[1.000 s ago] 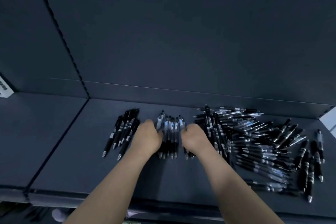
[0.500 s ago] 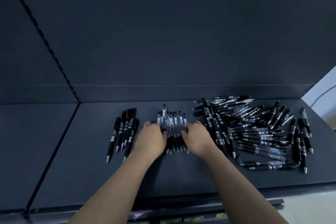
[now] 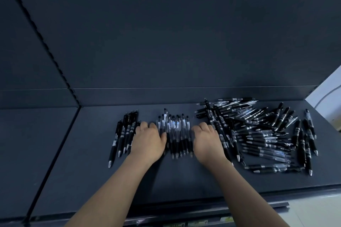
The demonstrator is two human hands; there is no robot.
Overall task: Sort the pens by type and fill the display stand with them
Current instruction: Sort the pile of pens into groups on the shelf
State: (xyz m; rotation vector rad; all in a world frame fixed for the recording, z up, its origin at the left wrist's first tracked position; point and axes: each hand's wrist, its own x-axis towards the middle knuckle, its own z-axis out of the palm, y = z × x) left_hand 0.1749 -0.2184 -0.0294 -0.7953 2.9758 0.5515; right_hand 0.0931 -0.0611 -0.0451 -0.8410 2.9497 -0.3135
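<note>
Left hand (image 3: 148,140) and right hand (image 3: 207,141): fingers curled, tips hidden, squeezing the clear pens (image 3: 175,131) between them. Black pens (image 3: 125,132) lie just left and a mixed heap (image 3: 262,134) just right. All are on the shelf (image 3: 88,171).

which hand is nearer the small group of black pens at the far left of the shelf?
Left. The left hand lies right beside the black pens, at their right edge. The right hand sits beyond the middle row of clear pens, next to the big pile.
</note>
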